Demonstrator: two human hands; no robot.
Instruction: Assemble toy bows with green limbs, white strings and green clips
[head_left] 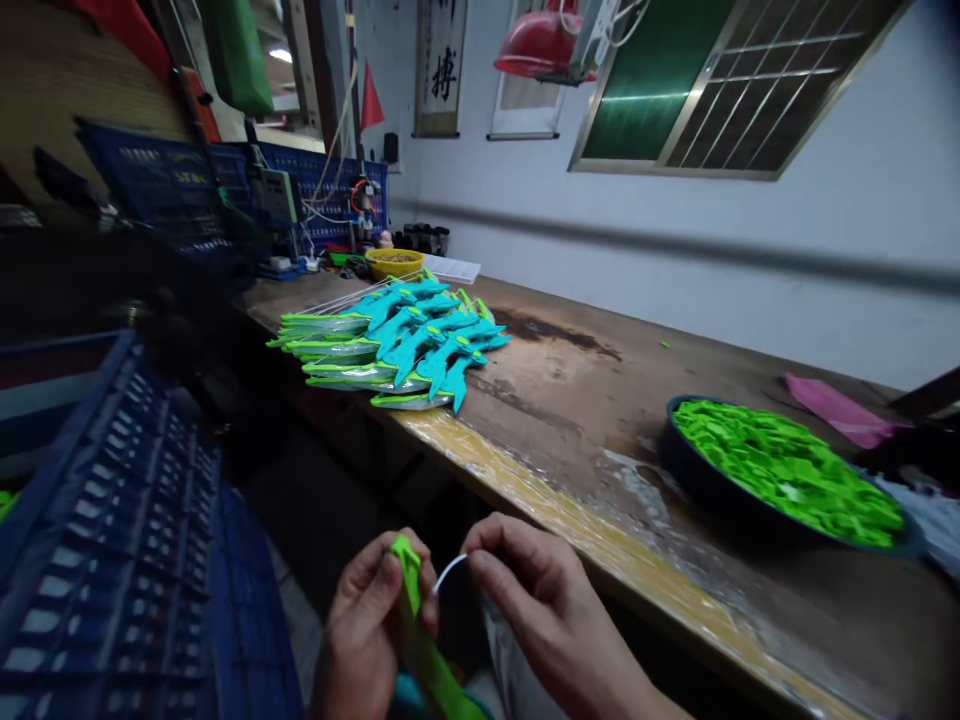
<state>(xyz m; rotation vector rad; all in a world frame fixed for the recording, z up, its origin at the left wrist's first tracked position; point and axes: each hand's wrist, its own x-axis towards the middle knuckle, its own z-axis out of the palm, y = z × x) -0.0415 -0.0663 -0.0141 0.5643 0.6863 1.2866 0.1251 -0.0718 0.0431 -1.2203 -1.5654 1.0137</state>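
At the bottom middle, my left hand [367, 620] is closed round a bright green plastic piece [424, 640], gripping it near its upper end. The piece runs down toward my lap, where a bit of teal shows beneath it. My right hand [536, 605] pinches the end of a thin white cord [450, 571] between thumb and fingers. That cord curves across the gap to the fingers of my left hand; where it meets the green piece is hidden. Both hands are in front of the table's near edge, below its top.
On the table [570, 370] lies a stack of teal and green plastic assemblies [420, 340]. A dark basin [675, 470] of small green parts stands right, near a pink cloth [840, 408]. A yellow bowl [394, 265] sits farther back. Blue crates [127, 560] stand left.
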